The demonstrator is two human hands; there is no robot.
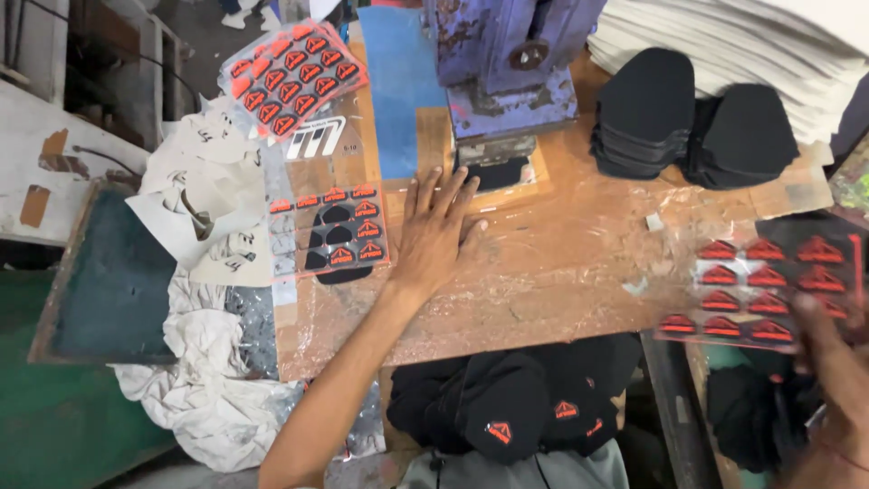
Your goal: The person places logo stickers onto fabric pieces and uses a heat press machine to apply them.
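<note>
My left hand (434,231) lies flat and open on the worn wooden bench (561,263), fingertips near the black piece (496,172) under the blue press head (507,72). My right hand (837,353) is at the lower right, blurred, touching the edge of a sheet of red triangular patches (751,290); its grip is unclear. To the left of my left hand lies a clear sheet with red patches and black cut-outs (335,231). Black fabric pieces bearing a red patch (525,407) are piled below the bench edge.
Stacks of black shaped fabric pieces (692,127) sit at the back right under a stack of white sheets (751,45). Another sheet of red patches (290,77) lies at the back left. White backing scraps (208,199) and white cloth (208,380) hang on the left.
</note>
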